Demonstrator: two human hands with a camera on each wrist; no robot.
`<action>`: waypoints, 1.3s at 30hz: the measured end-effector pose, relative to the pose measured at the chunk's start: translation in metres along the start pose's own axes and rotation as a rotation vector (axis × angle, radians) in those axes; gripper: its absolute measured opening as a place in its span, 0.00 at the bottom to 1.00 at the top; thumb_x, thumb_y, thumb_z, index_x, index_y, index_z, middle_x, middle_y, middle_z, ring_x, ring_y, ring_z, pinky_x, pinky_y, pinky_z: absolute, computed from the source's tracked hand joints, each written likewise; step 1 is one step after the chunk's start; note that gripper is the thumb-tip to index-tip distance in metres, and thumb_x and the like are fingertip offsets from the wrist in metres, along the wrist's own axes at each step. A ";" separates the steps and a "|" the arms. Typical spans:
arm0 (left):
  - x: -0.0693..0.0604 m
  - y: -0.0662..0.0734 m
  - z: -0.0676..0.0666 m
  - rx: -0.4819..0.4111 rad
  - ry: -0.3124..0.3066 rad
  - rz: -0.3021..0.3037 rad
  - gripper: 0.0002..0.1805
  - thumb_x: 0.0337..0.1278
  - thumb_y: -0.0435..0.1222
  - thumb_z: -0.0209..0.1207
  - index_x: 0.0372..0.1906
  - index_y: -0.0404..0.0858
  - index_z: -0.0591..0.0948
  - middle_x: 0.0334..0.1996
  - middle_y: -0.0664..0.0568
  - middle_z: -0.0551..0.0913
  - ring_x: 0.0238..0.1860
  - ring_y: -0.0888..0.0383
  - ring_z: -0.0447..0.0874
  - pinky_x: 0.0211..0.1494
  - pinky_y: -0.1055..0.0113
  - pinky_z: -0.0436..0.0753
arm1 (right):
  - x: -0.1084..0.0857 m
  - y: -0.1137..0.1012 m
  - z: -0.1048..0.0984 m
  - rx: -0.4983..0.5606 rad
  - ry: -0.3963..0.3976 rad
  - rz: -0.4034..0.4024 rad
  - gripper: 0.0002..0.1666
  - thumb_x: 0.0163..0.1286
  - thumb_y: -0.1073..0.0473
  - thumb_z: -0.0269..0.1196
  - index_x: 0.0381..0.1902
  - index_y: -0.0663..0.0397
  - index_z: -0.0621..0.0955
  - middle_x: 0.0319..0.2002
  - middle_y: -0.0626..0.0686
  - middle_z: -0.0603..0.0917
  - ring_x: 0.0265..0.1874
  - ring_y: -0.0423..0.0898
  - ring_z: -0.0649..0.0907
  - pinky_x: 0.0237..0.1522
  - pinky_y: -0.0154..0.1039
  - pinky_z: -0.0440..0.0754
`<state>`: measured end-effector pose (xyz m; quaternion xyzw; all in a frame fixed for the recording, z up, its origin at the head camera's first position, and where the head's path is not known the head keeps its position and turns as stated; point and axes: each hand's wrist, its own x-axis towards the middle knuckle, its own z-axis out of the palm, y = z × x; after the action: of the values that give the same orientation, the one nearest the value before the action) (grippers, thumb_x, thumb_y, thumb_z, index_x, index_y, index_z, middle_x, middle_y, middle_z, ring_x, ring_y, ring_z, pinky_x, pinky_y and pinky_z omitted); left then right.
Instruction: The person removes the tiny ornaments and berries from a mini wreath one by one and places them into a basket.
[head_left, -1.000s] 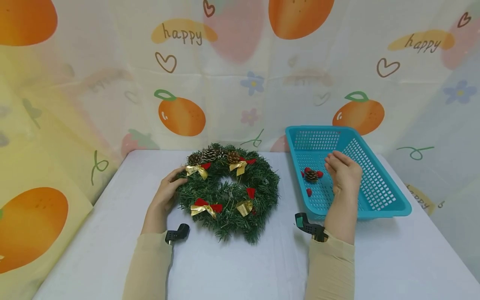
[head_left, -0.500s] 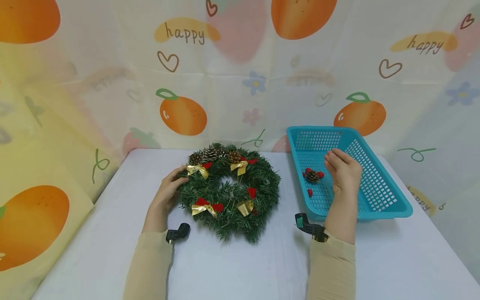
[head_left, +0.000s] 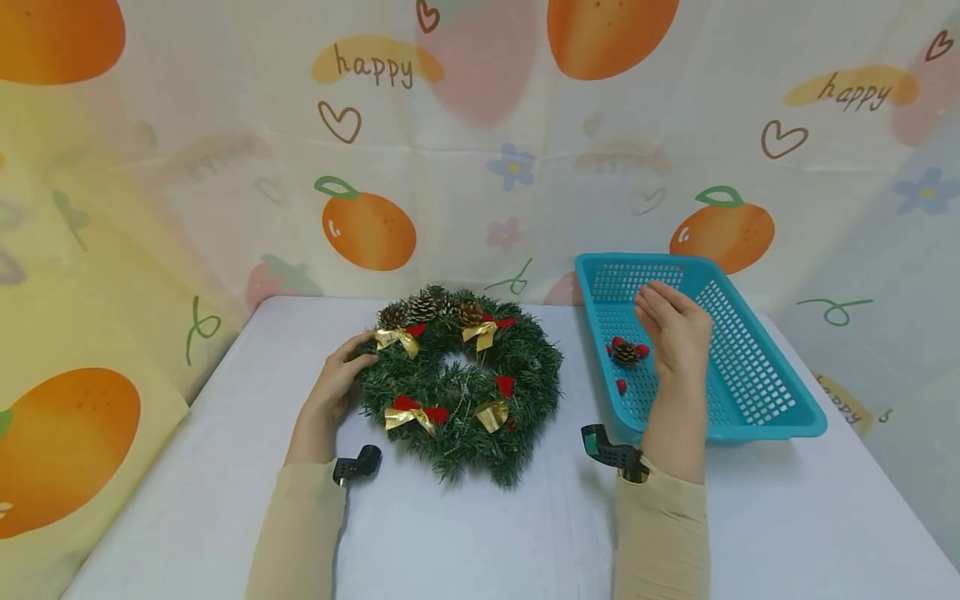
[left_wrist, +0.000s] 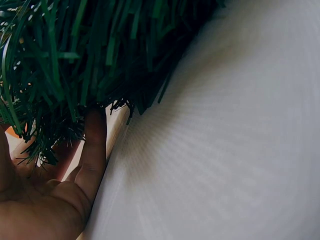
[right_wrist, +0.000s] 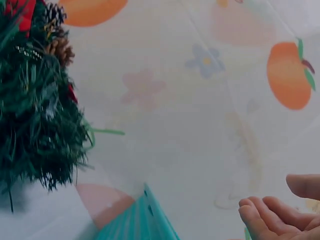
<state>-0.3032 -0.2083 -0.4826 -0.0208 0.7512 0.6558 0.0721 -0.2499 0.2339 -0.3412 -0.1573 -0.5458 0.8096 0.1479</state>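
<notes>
In the head view a green wreath (head_left: pixel 536 367) with pine cones (head_left: pixel 422 310) and gold-and-red bows (head_left: pixel 414 416) lies on the table. My left hand (head_left: pixel 335 385) grips its left edge; in the left wrist view the fingers (left_wrist: pixel 94 155) reach under the greenery (left_wrist: pixel 85 55). Over the blue basket (head_left: pixel 765 432) hovers my right hand (head_left: pixel 678 337), fingers together and slightly bent. In the right wrist view its thumb (right_wrist: pixel 305 186) stands apart from the fingers, and nothing shows between them. Inside the basket are a pine cone (head_left: pixel 626 356) with red berries and a separate red berry (head_left: pixel 621 387).
The table (head_left: pixel 487 542) wears a white cloth. Right behind it hangs a printed curtain (head_left: pixel 450 208) with oranges and the word happy. The basket's raised walls stand around the right hand's area, at the table's right side.
My right hand has shifted slightly up and to the left above the basket. The left hand keeps its place on the wreath. The whole head view has drifted a little.
</notes>
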 end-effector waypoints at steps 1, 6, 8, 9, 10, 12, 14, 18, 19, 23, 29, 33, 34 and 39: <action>0.000 0.000 0.000 -0.002 0.000 0.000 0.33 0.68 0.34 0.54 0.76 0.40 0.60 0.81 0.46 0.48 0.82 0.41 0.38 0.79 0.33 0.41 | -0.001 0.000 0.003 -0.006 -0.014 -0.008 0.27 0.72 0.63 0.58 0.67 0.65 0.73 0.43 0.46 0.82 0.42 0.37 0.85 0.46 0.24 0.84; 0.001 -0.001 -0.001 -0.005 0.003 0.000 0.34 0.68 0.34 0.54 0.76 0.40 0.60 0.81 0.47 0.49 0.82 0.41 0.39 0.80 0.35 0.41 | -0.003 0.000 0.022 -0.050 -0.070 -0.038 0.27 0.71 0.63 0.59 0.66 0.66 0.73 0.45 0.47 0.82 0.45 0.39 0.85 0.48 0.24 0.84; 0.001 -0.002 -0.001 -0.002 0.005 0.002 0.34 0.68 0.34 0.54 0.76 0.40 0.60 0.81 0.46 0.49 0.81 0.41 0.40 0.81 0.36 0.42 | -0.003 0.002 0.031 -0.076 -0.091 -0.045 0.26 0.71 0.63 0.60 0.65 0.65 0.74 0.46 0.47 0.82 0.47 0.40 0.85 0.50 0.25 0.83; 0.001 -0.002 -0.001 -0.001 0.007 0.003 0.34 0.68 0.34 0.54 0.76 0.40 0.60 0.81 0.46 0.49 0.81 0.41 0.40 0.81 0.37 0.42 | -0.003 0.002 0.036 -0.091 -0.103 -0.048 0.26 0.71 0.63 0.60 0.65 0.65 0.75 0.46 0.47 0.82 0.47 0.40 0.85 0.51 0.25 0.83; 0.000 -0.001 -0.001 0.000 0.008 0.004 0.34 0.68 0.34 0.54 0.76 0.40 0.60 0.81 0.46 0.49 0.81 0.41 0.41 0.81 0.37 0.42 | -0.003 0.004 0.041 -0.114 -0.117 -0.056 0.25 0.71 0.63 0.60 0.64 0.64 0.75 0.46 0.46 0.82 0.47 0.40 0.85 0.51 0.25 0.83; 0.000 -0.001 -0.001 0.004 0.009 0.005 0.33 0.68 0.34 0.54 0.76 0.40 0.60 0.81 0.46 0.49 0.81 0.41 0.40 0.81 0.37 0.42 | -0.003 0.006 0.051 -0.150 -0.156 -0.064 0.25 0.72 0.62 0.60 0.65 0.64 0.75 0.44 0.44 0.82 0.46 0.38 0.85 0.51 0.25 0.83; -0.001 0.000 -0.001 0.004 0.008 0.009 0.33 0.68 0.34 0.54 0.76 0.40 0.60 0.81 0.46 0.49 0.81 0.41 0.40 0.81 0.37 0.41 | -0.002 0.009 0.060 -0.155 -0.219 -0.054 0.26 0.72 0.63 0.59 0.66 0.64 0.73 0.44 0.44 0.83 0.44 0.36 0.85 0.53 0.25 0.83; -0.002 0.001 0.000 0.007 0.005 0.013 0.33 0.68 0.34 0.54 0.76 0.39 0.61 0.81 0.45 0.49 0.81 0.40 0.40 0.80 0.35 0.41 | -0.001 0.015 0.078 -0.078 -0.354 0.003 0.26 0.75 0.64 0.55 0.69 0.65 0.70 0.57 0.56 0.81 0.46 0.36 0.85 0.56 0.28 0.82; -0.001 0.001 0.001 0.009 0.004 0.014 0.33 0.68 0.34 0.54 0.76 0.40 0.61 0.81 0.45 0.49 0.81 0.40 0.40 0.80 0.35 0.41 | -0.001 0.017 0.082 -0.063 -0.380 0.015 0.26 0.75 0.64 0.54 0.69 0.65 0.70 0.62 0.60 0.79 0.48 0.37 0.85 0.57 0.28 0.82; 0.000 0.000 0.001 0.012 0.001 0.014 0.33 0.68 0.35 0.54 0.76 0.40 0.61 0.81 0.44 0.48 0.81 0.40 0.40 0.80 0.34 0.42 | -0.004 0.024 0.098 -0.071 -0.432 0.034 0.27 0.76 0.64 0.53 0.70 0.64 0.68 0.70 0.65 0.70 0.61 0.46 0.81 0.62 0.32 0.80; 0.000 -0.001 0.000 0.003 0.001 0.010 0.33 0.68 0.34 0.54 0.76 0.40 0.61 0.81 0.46 0.48 0.81 0.40 0.38 0.78 0.32 0.40 | 0.008 0.051 0.113 -0.017 -0.532 0.030 0.28 0.76 0.63 0.54 0.71 0.64 0.67 0.70 0.65 0.70 0.70 0.56 0.73 0.69 0.41 0.75; 0.000 0.000 0.000 -0.010 -0.004 0.003 0.33 0.69 0.34 0.54 0.76 0.40 0.61 0.81 0.47 0.47 0.81 0.40 0.38 0.78 0.30 0.39 | 0.021 0.071 0.120 0.075 -0.585 0.043 0.29 0.75 0.60 0.57 0.71 0.62 0.68 0.70 0.66 0.70 0.68 0.53 0.75 0.70 0.39 0.74; 0.000 0.000 0.000 -0.013 -0.005 0.002 0.33 0.68 0.34 0.54 0.76 0.40 0.61 0.81 0.47 0.47 0.82 0.40 0.38 0.78 0.30 0.39 | 0.022 0.072 0.123 0.081 -0.583 0.051 0.30 0.75 0.59 0.57 0.71 0.61 0.67 0.71 0.65 0.70 0.68 0.52 0.76 0.70 0.39 0.74; 0.000 0.000 0.001 -0.029 -0.003 -0.003 0.33 0.68 0.34 0.54 0.76 0.41 0.61 0.81 0.47 0.47 0.81 0.40 0.37 0.77 0.29 0.39 | 0.032 0.085 0.137 0.112 -0.529 0.087 0.28 0.73 0.62 0.59 0.69 0.63 0.70 0.67 0.64 0.75 0.67 0.55 0.77 0.68 0.41 0.77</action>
<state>-0.3037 -0.2074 -0.4824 -0.0218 0.7416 0.6664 0.0738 -0.3415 0.1010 -0.3748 0.0447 -0.5124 0.8572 -0.0261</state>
